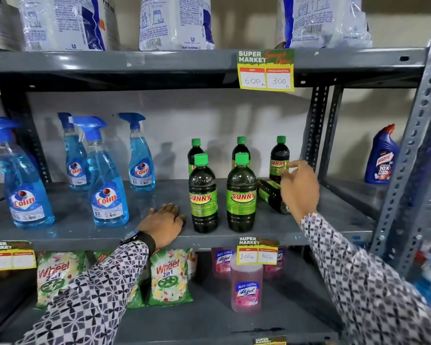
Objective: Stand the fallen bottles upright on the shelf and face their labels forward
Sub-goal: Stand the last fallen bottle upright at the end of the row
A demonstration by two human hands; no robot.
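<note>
Nearly done I think: five Sunny bottles [241, 192] stand on the middle shelf [85, 215], labels mostly forward. One fallen bottle [270, 194] lies near the right end (half hidden). Right hand [299, 188] hovers there, fingers spread; left hand [165, 224] rests flat at the front edge.

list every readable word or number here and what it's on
"SUNNY": front green-cap bottles
"Colin", "5X": blue spray bottles
"SUPER MARKET", "600", "300": upper price tag
"100", "80": lower price tag
"Wheel 2in1": green packets
"Lizol": pink bottle
"10X": blue bottle far right
Bag print on top shelf: too small.
</note>
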